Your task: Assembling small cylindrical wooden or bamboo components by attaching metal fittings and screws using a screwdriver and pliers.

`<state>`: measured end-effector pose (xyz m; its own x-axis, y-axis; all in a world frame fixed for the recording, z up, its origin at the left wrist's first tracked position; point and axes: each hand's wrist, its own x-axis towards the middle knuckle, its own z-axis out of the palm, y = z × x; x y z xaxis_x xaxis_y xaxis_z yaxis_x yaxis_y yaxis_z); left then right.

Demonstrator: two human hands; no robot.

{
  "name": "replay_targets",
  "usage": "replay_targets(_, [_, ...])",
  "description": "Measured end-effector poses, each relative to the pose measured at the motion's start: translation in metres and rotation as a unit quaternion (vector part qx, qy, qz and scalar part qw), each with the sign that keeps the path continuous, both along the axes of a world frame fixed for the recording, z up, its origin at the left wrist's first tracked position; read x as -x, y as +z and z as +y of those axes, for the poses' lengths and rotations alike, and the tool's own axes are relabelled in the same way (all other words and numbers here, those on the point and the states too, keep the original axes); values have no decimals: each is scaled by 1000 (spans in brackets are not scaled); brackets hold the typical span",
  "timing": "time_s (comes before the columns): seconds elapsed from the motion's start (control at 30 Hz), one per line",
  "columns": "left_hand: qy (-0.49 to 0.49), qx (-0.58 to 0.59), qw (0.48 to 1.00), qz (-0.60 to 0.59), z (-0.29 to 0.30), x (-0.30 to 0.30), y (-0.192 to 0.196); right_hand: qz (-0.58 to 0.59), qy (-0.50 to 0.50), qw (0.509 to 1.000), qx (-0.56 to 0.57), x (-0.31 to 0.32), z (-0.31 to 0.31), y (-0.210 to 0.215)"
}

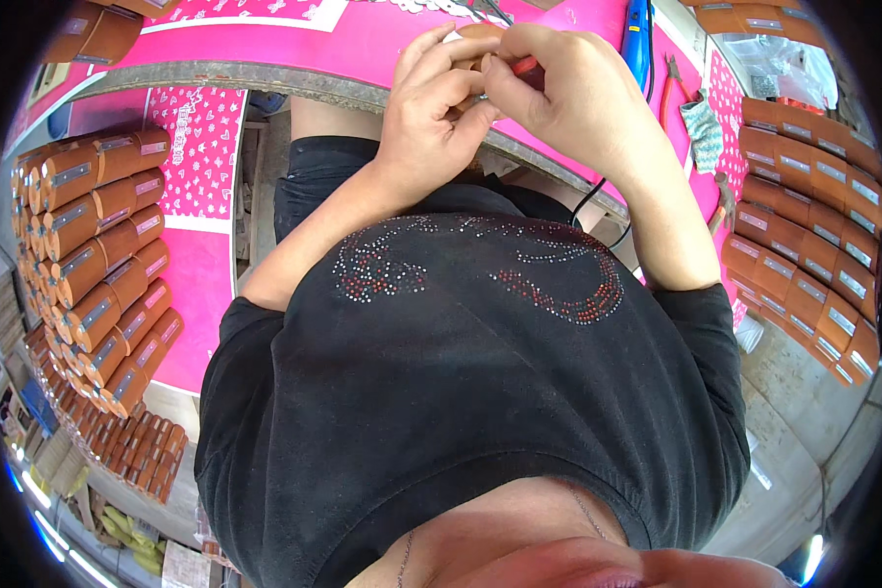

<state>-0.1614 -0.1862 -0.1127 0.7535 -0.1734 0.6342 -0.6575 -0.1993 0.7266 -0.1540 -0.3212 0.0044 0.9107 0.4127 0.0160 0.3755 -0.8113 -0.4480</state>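
Note:
Both hands meet over the near edge of the pink-covered table [372, 44]. My left hand [416, 127] has its fingers bent round a brown rounded piece [480, 32], mostly hidden behind the fingers. My right hand [583, 103] is closed beside it, thumb and fingers pinched on a small red tool handle [528, 67]. The handle's working end is hidden by the hands. The fingertips of the two hands touch or nearly touch.
Brown rounded pieces with metal plates are stacked at the left [98, 255] and right [804, 216]. A blue corded power tool [637, 44], red-handled pliers [667, 93], a knitted glove [702, 134] and a hammer [722, 204] lie on the right. A clear plastic bag [799, 69] sits farther right.

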Motion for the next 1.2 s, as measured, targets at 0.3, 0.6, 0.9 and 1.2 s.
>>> replay_targets(0.3, [1,30,1000,-8,-4,1,2,97,74,992,12,-18,-6,33])
replay_targets(0.6, [-12,3,1000,-6,2,3,4,-196,54,972,115,-4,4,0])
replay_targets(0.9, [-33,-46,998,6,2,-4,0,-238,31,950,199,-2,10,-6])
replay_targets(1.2, [-55,-47,997,16,3,-13,1,-222,129,944,209,-14,3,-3])
